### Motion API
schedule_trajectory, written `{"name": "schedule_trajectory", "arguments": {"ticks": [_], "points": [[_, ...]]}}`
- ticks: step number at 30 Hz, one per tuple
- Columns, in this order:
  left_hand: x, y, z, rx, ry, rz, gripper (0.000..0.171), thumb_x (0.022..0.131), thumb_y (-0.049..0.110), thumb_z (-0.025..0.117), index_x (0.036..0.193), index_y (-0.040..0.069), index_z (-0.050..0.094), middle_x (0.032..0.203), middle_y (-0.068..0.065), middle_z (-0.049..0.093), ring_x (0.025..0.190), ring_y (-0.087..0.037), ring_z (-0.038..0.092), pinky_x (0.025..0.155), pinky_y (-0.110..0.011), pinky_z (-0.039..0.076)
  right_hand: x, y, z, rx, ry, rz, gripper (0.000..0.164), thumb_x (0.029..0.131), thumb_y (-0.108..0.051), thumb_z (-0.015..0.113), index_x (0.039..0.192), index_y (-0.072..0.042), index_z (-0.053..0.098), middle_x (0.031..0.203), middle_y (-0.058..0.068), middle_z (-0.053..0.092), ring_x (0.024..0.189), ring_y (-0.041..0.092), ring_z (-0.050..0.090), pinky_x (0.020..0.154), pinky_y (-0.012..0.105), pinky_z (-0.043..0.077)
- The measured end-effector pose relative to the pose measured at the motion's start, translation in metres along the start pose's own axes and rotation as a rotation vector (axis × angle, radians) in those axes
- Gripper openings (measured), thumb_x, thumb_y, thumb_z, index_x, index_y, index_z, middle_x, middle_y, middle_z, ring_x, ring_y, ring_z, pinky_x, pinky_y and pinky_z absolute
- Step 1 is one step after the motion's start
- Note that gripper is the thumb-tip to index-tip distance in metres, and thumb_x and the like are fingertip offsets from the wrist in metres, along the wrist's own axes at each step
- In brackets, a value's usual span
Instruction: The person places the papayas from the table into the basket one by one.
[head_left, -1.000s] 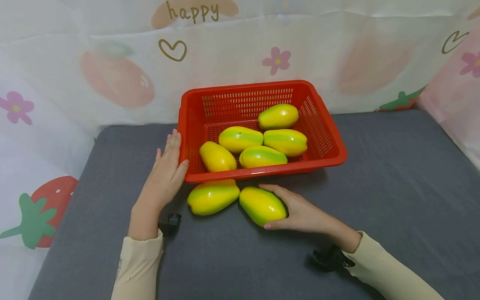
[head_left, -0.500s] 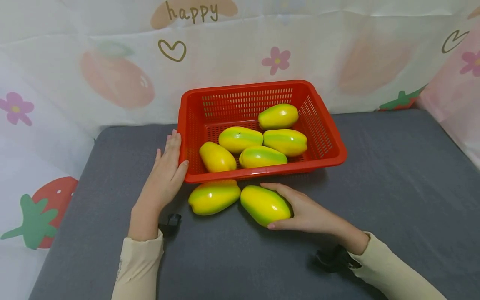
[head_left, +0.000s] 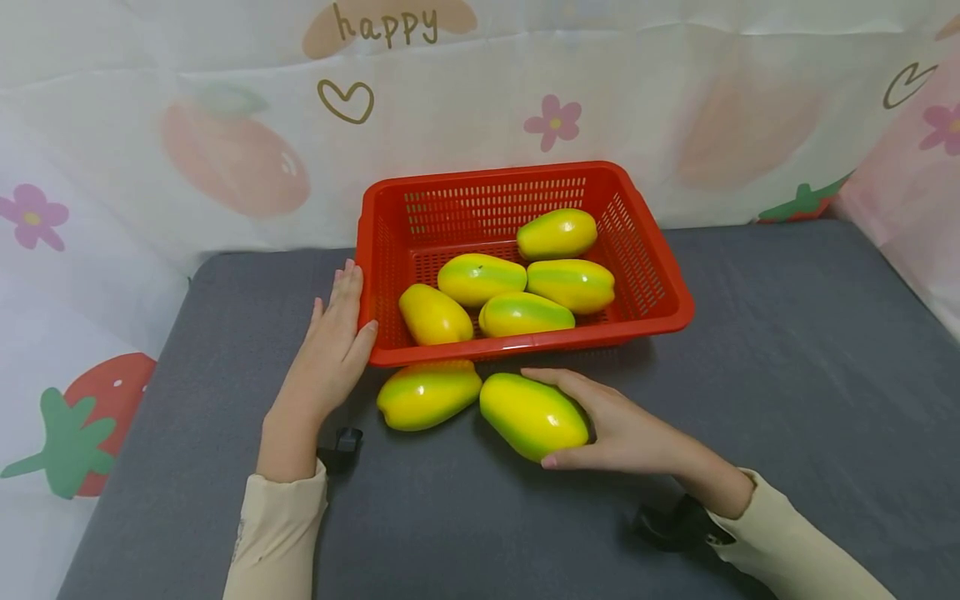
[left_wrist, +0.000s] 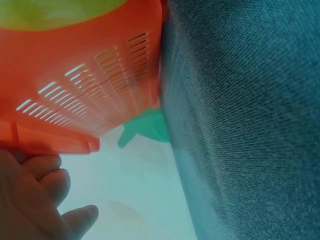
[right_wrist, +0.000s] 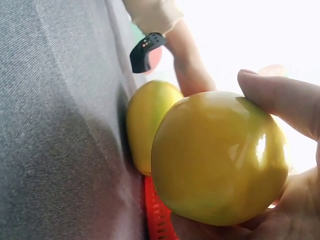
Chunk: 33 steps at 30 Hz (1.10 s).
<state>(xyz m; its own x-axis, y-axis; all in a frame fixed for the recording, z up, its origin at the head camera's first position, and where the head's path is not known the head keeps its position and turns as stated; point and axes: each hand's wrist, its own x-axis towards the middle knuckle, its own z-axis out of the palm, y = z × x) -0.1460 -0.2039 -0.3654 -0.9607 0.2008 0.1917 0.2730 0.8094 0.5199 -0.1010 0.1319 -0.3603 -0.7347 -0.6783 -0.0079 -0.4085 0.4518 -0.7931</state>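
In the head view my right hand [head_left: 618,429] grips a yellow-green papaya [head_left: 532,417], thumb on the near side and fingers over the far side. The right wrist view shows this papaya [right_wrist: 220,160] end-on between thumb and fingers. Just left of it a second papaya [head_left: 429,396] lies on the grey cloth in front of the red basket [head_left: 525,342]. My left hand [head_left: 322,358] rests along the basket's left rim, fingers straight and thumb at the front corner. From the left wrist, its fingers [left_wrist: 50,185] show right at the rim.
Inside the slotted basket lie several more papayas [head_left: 570,285]. A printed curtain [head_left: 465,100] hangs close behind it. Dark cloth [head_left: 795,358] covers the tabletop. Black wrist devices [head_left: 678,525] are worn at both cuffs.
My right hand has shifted slightly to the right with the papaya in its grip. The left hand and the basket stay in place.
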Motion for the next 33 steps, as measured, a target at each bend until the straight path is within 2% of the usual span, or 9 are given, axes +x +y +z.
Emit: {"name": "schedule_trajectory", "arguments": {"ticks": [4,20,26,33], "points": [[0.000,-0.001,0.000,-0.002,0.003,-0.003,0.065,0.098,0.026,0.036,0.152,0.008,0.004,0.158,-0.007,0.003,0.144,-0.021,0.001,0.113,-0.052,0.002,-0.002,-0.004,-0.001,0.017,-0.008,0.004,0.086,0.074,-0.035,0.080,0.145,-0.023,0.034,0.141,-0.008,0.040,0.123,0.012,0.042,0.104,0.046,0.033],[-0.001,0.000,-0.002,-0.005,-0.004,-0.019,0.066,0.098,0.026,0.036,0.152,0.009,0.003,0.158,-0.004,0.001,0.144,-0.021,0.000,0.113,-0.052,0.002,-0.009,-0.017,-0.006,0.043,-0.021,-0.046,0.083,0.075,-0.030,0.079,0.145,-0.023,0.035,0.143,-0.009,0.039,0.125,0.012,0.041,0.103,0.047,0.035],[0.000,0.001,0.000,-0.008,-0.010,-0.016,0.066,0.098,0.026,0.037,0.152,0.010,0.003,0.158,-0.004,0.001,0.144,-0.021,0.000,0.113,-0.053,0.003,-0.013,-0.020,-0.013,0.027,-0.001,-0.075,0.082,0.076,-0.028,0.079,0.145,-0.018,0.036,0.143,-0.009,0.040,0.124,0.013,0.042,0.101,0.041,0.037],[0.000,0.001,0.000,-0.007,-0.008,-0.020,0.066,0.098,0.027,0.036,0.152,0.010,0.002,0.158,-0.003,0.000,0.144,-0.021,0.000,0.113,-0.051,0.002,-0.012,-0.022,-0.024,0.017,0.010,-0.131,0.082,0.077,-0.023,0.079,0.146,-0.021,0.034,0.142,-0.008,0.040,0.124,0.013,0.041,0.102,0.034,0.037]]}}
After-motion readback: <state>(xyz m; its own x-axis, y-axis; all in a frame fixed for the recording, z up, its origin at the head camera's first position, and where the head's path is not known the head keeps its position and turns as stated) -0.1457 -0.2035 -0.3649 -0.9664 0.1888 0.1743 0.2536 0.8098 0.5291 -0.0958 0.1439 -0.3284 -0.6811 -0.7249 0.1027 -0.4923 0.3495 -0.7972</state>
